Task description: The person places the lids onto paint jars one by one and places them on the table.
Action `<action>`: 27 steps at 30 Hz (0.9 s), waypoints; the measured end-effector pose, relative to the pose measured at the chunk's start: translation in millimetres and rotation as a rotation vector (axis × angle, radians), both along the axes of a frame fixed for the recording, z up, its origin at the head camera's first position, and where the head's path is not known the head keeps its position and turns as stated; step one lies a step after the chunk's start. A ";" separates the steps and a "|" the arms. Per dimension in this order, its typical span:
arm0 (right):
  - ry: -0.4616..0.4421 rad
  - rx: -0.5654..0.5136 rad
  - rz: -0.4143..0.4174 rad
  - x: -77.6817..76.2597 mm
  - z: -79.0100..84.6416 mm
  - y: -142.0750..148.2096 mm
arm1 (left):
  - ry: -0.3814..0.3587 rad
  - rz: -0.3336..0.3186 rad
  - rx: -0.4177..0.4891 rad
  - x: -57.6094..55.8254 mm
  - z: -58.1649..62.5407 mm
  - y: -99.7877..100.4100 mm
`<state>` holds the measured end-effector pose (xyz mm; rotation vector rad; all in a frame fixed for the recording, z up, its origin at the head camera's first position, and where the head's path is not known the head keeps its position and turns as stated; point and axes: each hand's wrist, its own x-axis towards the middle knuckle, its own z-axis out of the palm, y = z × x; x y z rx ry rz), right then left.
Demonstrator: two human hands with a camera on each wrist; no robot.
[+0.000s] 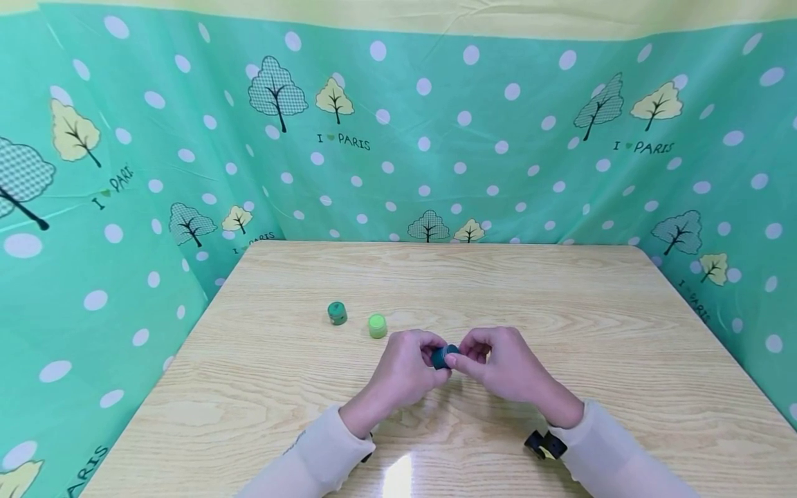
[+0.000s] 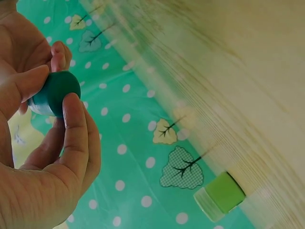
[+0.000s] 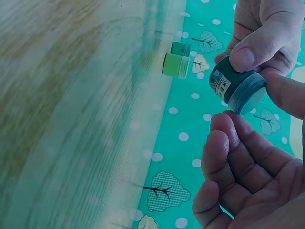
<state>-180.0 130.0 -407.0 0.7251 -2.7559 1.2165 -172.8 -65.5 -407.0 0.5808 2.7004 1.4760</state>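
Note:
A small dark teal paint jar is held between both hands above the table, tilted on its side. My left hand pinches its body between thumb and fingers; the left wrist view shows the jar's rounded teal end between them. In the right wrist view a white printed label shows on the body, with a clear-looking rim facing my right hand. The right thumb and a fingertip meet that rim from opposite sides, while the other right fingers are loosely bent.
A light green jar stands on the wooden table, left of the hands. Farther left is a darker green jar. A green dotted curtain printed with trees surrounds the table's back and sides.

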 end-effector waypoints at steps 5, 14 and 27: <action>-0.023 0.020 -0.024 0.7 0.4 -1.0 | -0.004 -0.002 0.000 0.5 0.1 0.1; -0.052 0.032 -0.049 1.3 1.3 -1.3 | 0.004 -0.002 -0.010 -0.2 -0.6 -0.3; 0.027 -0.032 0.066 1.6 2.9 2.1 | 0.019 -0.003 -0.009 -1.0 -1.2 -0.6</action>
